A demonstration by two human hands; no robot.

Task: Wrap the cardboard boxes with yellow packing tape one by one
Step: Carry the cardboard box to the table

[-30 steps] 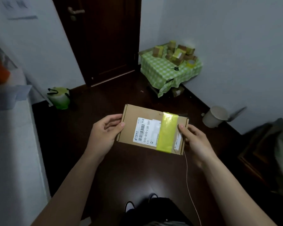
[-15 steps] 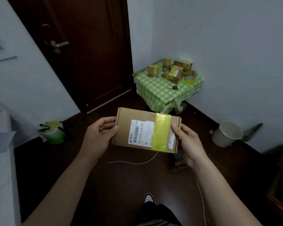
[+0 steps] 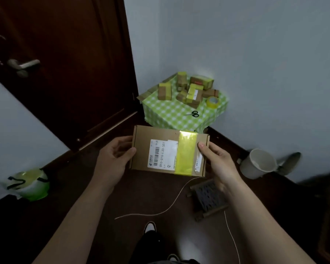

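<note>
I hold a flat cardboard box [image 3: 143, 149] in front of me, with a white barcode label and a band of yellow tape [image 3: 185, 152] across its right part. My left hand [image 3: 112, 159] grips the box's left edge, thumb on top. My right hand [image 3: 216, 159] grips the right edge, thumb beside the tape band. Ahead, a small table with a green checked cloth [image 3: 168, 115] carries several small taped boxes [image 3: 193, 93], a roll of yellow tape [image 3: 212, 101] and black scissors [image 3: 194, 113].
A dark wooden door [image 3: 65, 63] stands at the left and white walls meet behind the table. On the dark floor are a green bag [image 3: 30, 184], a white bucket [image 3: 258, 163], a small dark stool [image 3: 209, 197] and a loose white string [image 3: 171, 202]. My shoe [image 3: 150, 226] shows below.
The view has moved closer to the green table and the door, which now appear larger and nearer. Both hands keep the same hold on the box.
</note>
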